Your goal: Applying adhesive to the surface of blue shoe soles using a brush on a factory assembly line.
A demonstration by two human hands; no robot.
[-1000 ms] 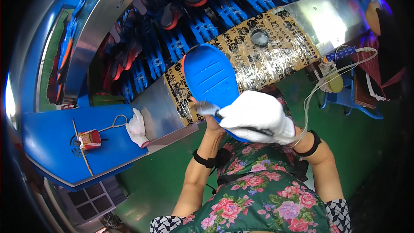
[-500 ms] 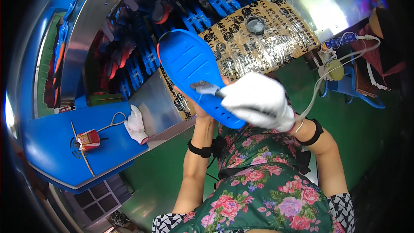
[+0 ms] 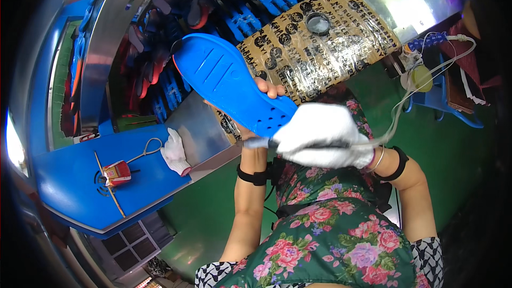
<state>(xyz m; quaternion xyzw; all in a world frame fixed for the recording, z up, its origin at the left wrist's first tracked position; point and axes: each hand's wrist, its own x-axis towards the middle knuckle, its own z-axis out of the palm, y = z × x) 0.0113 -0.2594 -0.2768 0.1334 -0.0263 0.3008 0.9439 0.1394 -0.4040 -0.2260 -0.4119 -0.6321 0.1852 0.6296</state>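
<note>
A blue shoe sole [image 3: 213, 77] lies tilted across my left hand [image 3: 270, 88], with grooves toward its toe and small holes near its heel. My bare fingers wrap round its edge from beneath; the palm is hidden. In a white knitted glove, my right hand [image 3: 322, 134] is closed round the handle of a brush [image 3: 258, 142]. The brush tip is smeared by motion and lies over my left wrist, just below the heel of the sole. From behind my right hand a thin clear tube [image 3: 396, 112] runs off to the right.
A taped cardboard-covered surface [image 3: 330, 48] with a small round cup [image 3: 318, 23] lies beyond my hands. Behind it is a blue rack [image 3: 242, 24] hung with soles. At left, a blue table [image 3: 69, 181] bears a red carton [image 3: 117, 173] and white glove [image 3: 174, 152]. A blue stool [image 3: 453, 112] stands right.
The brush has moved off the sole's surface, down and left past its heel. My left hand has shifted the sole a little left and turned it, and more of its fingers show.
</note>
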